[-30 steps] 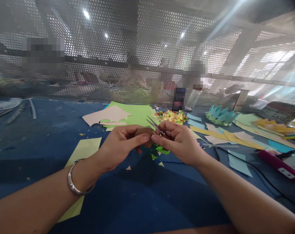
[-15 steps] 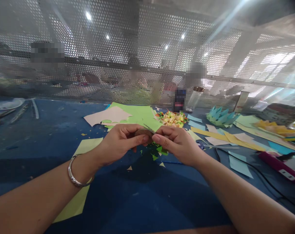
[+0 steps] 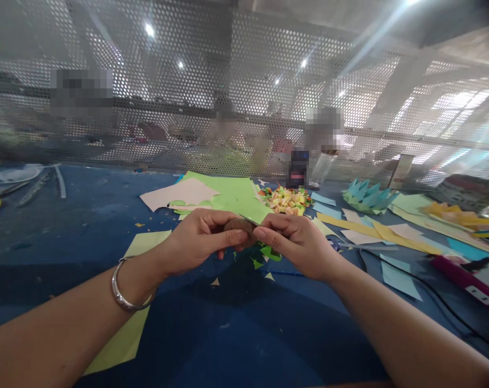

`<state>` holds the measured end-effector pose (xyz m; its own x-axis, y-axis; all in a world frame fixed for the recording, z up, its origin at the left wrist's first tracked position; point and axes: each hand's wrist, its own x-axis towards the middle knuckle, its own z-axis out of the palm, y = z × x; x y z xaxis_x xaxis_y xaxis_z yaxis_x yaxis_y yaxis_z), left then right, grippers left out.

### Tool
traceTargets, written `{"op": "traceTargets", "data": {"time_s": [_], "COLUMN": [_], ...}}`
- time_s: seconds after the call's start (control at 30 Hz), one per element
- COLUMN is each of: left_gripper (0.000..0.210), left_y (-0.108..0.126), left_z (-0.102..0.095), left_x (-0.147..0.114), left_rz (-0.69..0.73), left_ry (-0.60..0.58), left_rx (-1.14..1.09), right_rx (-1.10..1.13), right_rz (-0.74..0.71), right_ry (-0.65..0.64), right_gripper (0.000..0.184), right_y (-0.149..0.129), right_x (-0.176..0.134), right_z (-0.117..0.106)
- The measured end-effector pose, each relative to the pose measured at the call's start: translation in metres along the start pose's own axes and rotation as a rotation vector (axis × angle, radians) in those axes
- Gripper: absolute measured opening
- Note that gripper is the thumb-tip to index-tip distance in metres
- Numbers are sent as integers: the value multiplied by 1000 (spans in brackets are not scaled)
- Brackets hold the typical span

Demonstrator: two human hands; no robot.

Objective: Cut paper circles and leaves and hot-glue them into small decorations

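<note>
My left hand (image 3: 204,237) wears a silver bangle and is closed, its thumb and fingers pinching a round, flat brown piece (image 3: 239,229). My right hand (image 3: 295,237) meets it from the other side, thumb against the curled forefinger. Out of that pinch a thin, pointed grey blade (image 3: 250,220) slants over the brown piece's upper edge; most of it is hidden by the fingers. Small green paper scraps (image 3: 270,252) lie on the table below the right hand. Beyond both hands are green paper sheets (image 3: 236,194) and a pale pink cut sheet (image 3: 183,193).
A pile of small coloured paper pieces (image 3: 288,200) sits behind my right hand. Yellow strips (image 3: 349,223), a blue paper crown shape (image 3: 367,195), a black cable (image 3: 410,272) and a purple power strip (image 3: 465,277) lie rightward. A perforated metal screen (image 3: 228,81) closes off the back.
Both hands have dipped very slightly in view, still together. The brown piece shows a little more between them, and the blade lies a bit flatter across it.
</note>
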<state>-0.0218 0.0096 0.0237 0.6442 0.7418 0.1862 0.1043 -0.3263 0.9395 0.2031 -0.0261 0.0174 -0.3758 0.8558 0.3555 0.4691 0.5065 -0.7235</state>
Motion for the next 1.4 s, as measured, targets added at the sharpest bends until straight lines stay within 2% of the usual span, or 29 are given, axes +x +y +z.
{"op": "traceTargets", "data": {"time_s": [0.2, 0.37, 0.43, 0.5, 0.57, 0.67, 0.77, 0.83, 0.9, 1.0, 1.1, 1.2, 1.33, 1.37, 1.4], "left_gripper": [23, 22, 20, 19, 20, 27, 29, 40, 47, 38, 21, 29, 28, 27, 26], "left_y": [4, 7, 6, 3, 0, 0, 3, 5, 3, -7, -16, -18, -30, -36, -44], "left_z": [2, 1, 1, 3, 7, 11, 7, 2, -4, -10, -15, -24, -52, -62, -72], "left_x": [-1, 1, 0, -1, -3, -3, -2, -1, 0, 3, 8, 13, 20, 22, 24], "left_rz": [-11, -41, -72, -139, -195, -186, -138, -104, -70, 8, 101, 138, 95, 57, 11], "left_ry": [-2, 17, -56, -196, -300, -293, -175, -96, -75, -42, 92, 248, 599, 716, 771], "left_rx": [36, 31, 10, 22, 126, 424, 682, 779, 883, 1119, 1270, 1279, 1196, 1076, 923], "right_rx": [67, 141, 143, 135, 125, 91, 29, -7, -26, -24, -9, 8, 27, 26, 18], "right_rz": [35, 47, 43, 38, 33, 29, 36, 38, 36, 16, -13, -15, -27, -29, -28], "right_ry": [99, 123, 137, 159, 183, 202, 217, 234, 245, 258, 282, 330, 421, 435, 441], "right_gripper": [46, 47, 47, 46, 45, 45, 47, 46, 44, 42, 41, 40, 39, 39, 38], "right_y": [1, 6, 8, 10, 11, 10, 7, 5, 4, 5, 5, 5, 5, 5, 6], "right_x": [1, 4, 4, 3, 2, 2, 2, 2, 2, 3, 2, 1, 1, 1, 1], "right_z": [0, -1, -1, -1, -2, -4, -5, -5, -5, -4, -3, -2, -3, -3, -4]}}
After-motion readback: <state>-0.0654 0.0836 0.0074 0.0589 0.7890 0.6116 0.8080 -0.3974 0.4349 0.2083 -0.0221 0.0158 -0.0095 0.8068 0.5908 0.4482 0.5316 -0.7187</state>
